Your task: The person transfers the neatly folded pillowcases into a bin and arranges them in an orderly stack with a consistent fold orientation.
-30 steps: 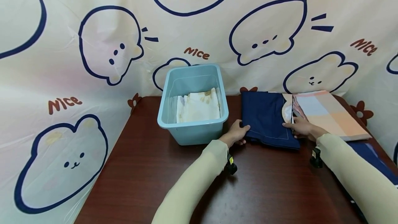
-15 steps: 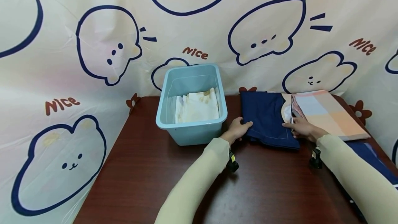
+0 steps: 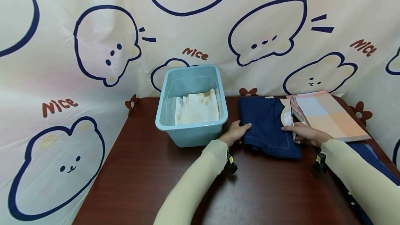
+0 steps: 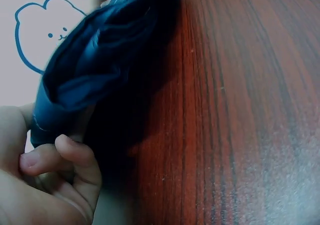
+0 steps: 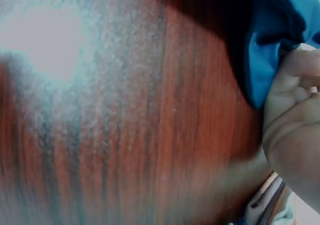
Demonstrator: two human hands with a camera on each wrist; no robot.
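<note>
A folded navy blue cloth (image 3: pixel 265 124) with pale stitching and a cream patch at its right side lies between both hands at the right of the table. My left hand (image 3: pixel 235 132) grips its left edge, thumb on top and fingers beneath. On the opposite edge my right hand (image 3: pixel 306 133) pinches the cloth near the cream patch. Thick folded layers of the navy cloth (image 4: pixel 95 65) show in the left wrist view, raised over the tabletop. In the right wrist view a corner of the cloth (image 5: pixel 265 55) hangs beside the curled fingers.
A light blue plastic bin (image 3: pixel 193 134) stands left of the left hand, with folded white cloth (image 3: pixel 200 107) inside. A folded peach and pale blue checked cloth (image 3: pixel 331 115) lies at the right, with more navy fabric (image 3: pixel 372 159) under the right forearm. A printed curtain (image 3: pixel 200 30) backs the table.
The navy cloth has come slightly toward the person and left, away from the table's back edge, with both hands holding it. Earlier the left hand shifted its grip a little.
</note>
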